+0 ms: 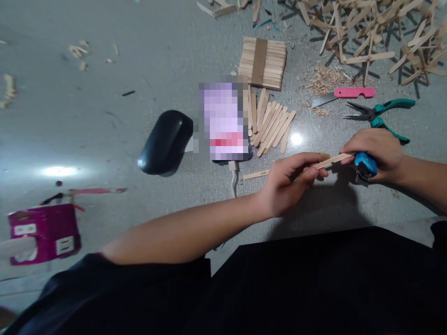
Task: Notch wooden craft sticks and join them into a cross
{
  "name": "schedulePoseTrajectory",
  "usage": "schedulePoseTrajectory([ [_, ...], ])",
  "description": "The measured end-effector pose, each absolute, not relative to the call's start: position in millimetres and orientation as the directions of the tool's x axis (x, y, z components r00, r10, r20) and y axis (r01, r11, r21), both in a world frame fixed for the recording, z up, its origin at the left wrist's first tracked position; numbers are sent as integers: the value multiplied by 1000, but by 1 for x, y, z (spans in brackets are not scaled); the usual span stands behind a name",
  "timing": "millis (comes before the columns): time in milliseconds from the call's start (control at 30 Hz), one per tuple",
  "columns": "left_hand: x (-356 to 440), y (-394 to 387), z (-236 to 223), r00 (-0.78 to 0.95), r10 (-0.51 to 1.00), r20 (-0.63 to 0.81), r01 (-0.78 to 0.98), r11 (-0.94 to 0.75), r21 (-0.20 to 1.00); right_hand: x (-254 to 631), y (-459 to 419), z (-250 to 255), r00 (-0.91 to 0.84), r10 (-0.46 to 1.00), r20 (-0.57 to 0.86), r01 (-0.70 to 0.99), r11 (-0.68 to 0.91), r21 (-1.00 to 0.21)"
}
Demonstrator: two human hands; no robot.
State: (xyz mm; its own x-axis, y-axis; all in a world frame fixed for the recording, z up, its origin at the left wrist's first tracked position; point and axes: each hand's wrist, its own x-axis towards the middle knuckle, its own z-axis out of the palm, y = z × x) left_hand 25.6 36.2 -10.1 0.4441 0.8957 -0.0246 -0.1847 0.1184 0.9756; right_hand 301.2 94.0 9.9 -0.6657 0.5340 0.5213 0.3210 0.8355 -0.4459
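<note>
Between the fingertips and thumb of my left hand point(288, 179) is a wooden craft stick point(331, 161), tilted up to the right, with a small notch along its edge. My right hand point(379, 151) is closed around a blue-handled tool point(365, 165); its blue end with a dark metal part shows, but its working end is hidden. Fingers of the right hand touch the far end of the stick. Another craft stick point(256, 175) with a dark mark lies by my left wrist. Beyond the right hand lie green-handled needle-nose pliers point(375, 111), jaws spread.
A pink-handled folding saw point(354, 92) lies near wood shavings point(324, 81). Loose sticks point(274, 123) fan out below a banded stick bundle point(261, 63). Joined stick pieces point(370, 42) crowd the far right. Leftward are a plugged-in phone point(225, 121), a black mouse point(166, 142) and a purple packet point(45, 232).
</note>
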Motion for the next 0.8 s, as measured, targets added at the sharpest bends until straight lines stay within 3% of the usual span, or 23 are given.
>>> schedulePoseTrajectory([
  [133, 26, 39, -11, 339, 940, 40, -135, 6, 991, 302, 94, 8, -679, 562, 473, 348, 813, -466],
  [367, 28, 40, -8, 324, 944, 64, -82, -39, 996, 300, 93, 5, -665, 557, 497, 357, 822, -444],
  [533, 27, 42, -3, 244, 965, 95, 133, -130, 982, 304, 92, 2, -695, 582, 421, 402, 801, -444],
  [667, 22, 47, -2, 317, 937, 147, 344, -259, 903, 305, 86, 2, -559, 687, 464, 321, 695, -643],
  [800, 19, 49, -3, 456, 871, 182, 472, -411, 780, 300, 84, 6, -464, 801, 377, 259, 530, -807],
])
